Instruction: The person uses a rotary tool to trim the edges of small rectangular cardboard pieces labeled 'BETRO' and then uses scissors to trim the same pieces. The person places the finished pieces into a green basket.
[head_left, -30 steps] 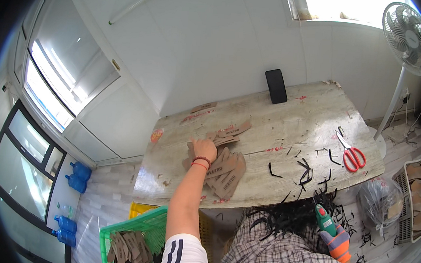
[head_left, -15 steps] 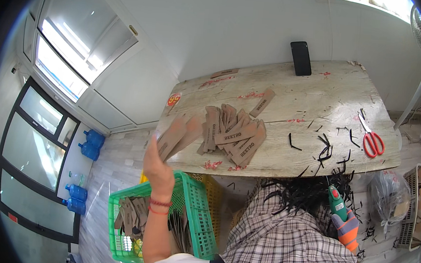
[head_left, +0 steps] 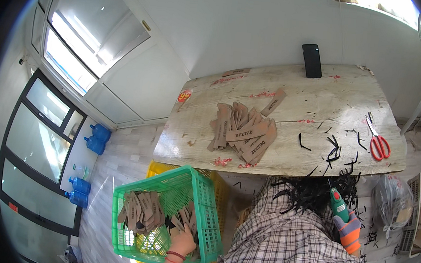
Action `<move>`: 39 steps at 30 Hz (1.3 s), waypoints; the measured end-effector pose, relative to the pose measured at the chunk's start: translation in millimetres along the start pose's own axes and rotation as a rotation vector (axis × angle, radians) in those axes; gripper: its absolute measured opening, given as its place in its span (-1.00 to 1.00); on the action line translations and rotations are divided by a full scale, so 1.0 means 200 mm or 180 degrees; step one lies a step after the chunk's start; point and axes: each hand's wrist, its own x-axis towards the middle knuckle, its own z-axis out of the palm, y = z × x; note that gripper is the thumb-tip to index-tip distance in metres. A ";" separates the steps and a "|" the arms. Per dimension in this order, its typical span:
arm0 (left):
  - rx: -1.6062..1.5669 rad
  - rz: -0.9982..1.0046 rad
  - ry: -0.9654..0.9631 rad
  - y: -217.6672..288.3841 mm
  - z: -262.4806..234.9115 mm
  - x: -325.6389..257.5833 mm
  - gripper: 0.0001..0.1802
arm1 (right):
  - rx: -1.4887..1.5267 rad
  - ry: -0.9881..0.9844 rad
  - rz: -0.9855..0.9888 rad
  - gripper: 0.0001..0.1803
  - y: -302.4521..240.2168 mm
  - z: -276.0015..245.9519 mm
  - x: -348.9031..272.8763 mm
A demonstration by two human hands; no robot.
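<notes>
My left hand (head_left: 182, 241), bare with red cords at the wrist, reaches down into the green plastic crate (head_left: 215, 217). Its fingers close on flat brown printed strips (head_left: 183, 215) standing on that side of the crate. More such strips (head_left: 143, 211) lie on the crate's left side. In a grey and orange glove, my right hand (head_left: 347, 231) grips a green handheld power tool (head_left: 338, 204) with a thin tip. That tip points at a heap of black offcuts (head_left: 310, 195) on the plaid cloth (head_left: 291, 239) over my lap. A fanned pile of brown strips (head_left: 245, 134) rests on the table.
Red-handled scissors (head_left: 380, 146) lie on the right of the worn wooden table (head_left: 195, 130), near scattered black scraps (head_left: 333, 150). A black phone (head_left: 312, 61) leans on the wall. A clear plastic bag (head_left: 392, 200) and a beige crate (head_left: 416, 214) stand at right. Blue water bottles (head_left: 97, 139) are at far left.
My left hand has moved from the table's left edge down into the green crate; the strips seen beside it at that edge are gone from there. The right hand keeps its hold on the tool.
</notes>
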 end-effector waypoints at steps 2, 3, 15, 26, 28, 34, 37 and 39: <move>-0.0017 0.0126 -0.0272 0.02 -0.29 -0.01 -0.38 | -0.0055 0.0043 0.0127 -0.44 0.00 0.00 0.00; 0.0076 0.0256 -0.0215 0.04 -0.45 0.00 -0.43 | -0.0045 0.0031 0.0195 -0.42 0.03 0.00 0.01; -0.1120 0.1837 0.2464 1.53 -1.51 1.42 -0.67 | 0.0030 0.0028 0.0513 -0.34 -0.15 -0.01 -0.03; -0.0644 0.1283 0.2516 1.90 -1.38 1.74 -0.64 | -0.0405 0.0148 0.0526 -0.27 -0.01 -0.04 -0.03; -0.1175 0.1295 0.2087 1.87 -1.45 1.74 -0.66 | -0.0445 0.0233 0.0388 -0.27 -0.01 -0.03 -0.03; -0.2441 0.2344 0.3766 1.53 -1.73 1.37 -0.66 | -0.0250 0.0215 0.0452 -0.29 -0.01 -0.03 -0.03; -0.1698 0.2250 0.4572 1.19 -1.66 1.08 -0.57 | -0.0143 0.0148 0.0393 -0.31 0.00 -0.03 -0.02; -0.1298 0.1992 0.4044 1.06 -1.46 0.99 -0.50 | -0.0138 0.0132 0.0377 -0.31 -0.02 -0.02 -0.02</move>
